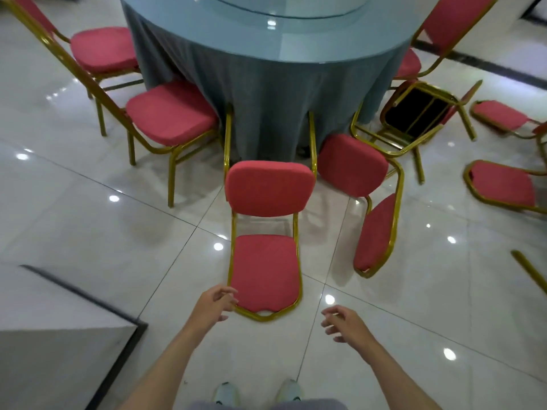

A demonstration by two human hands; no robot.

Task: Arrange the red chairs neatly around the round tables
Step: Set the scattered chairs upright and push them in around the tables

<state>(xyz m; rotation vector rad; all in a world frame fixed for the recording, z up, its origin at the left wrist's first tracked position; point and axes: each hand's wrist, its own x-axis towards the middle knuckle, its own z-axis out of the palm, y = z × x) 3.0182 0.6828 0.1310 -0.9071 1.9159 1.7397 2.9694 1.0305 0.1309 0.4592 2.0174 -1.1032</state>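
Head view: two red-cushioned, gold-framed chairs (171, 113) stand upright at the round, grey-blue-clothed table (266, 84). Several toppled chairs (376, 232) lie around, so most of the work looks undone. The nearest red chair (265, 270) lies on its back at the person's feet, its long axis and legs pointing toward the table. The left hand (217, 303) and right hand (343, 322) reach down, fingers loose, gripping nothing.

Glossy white tile floor (88, 217) — round table (266, 84) with blue-grey cloth stands at 12 o'clock. Two upright chairs (171, 116) at 10–11. Centre chair (266, 187) lies on its back, backrest at 6. Toppled chairs (503, 184) scattered from 1 to 3 o'clock.
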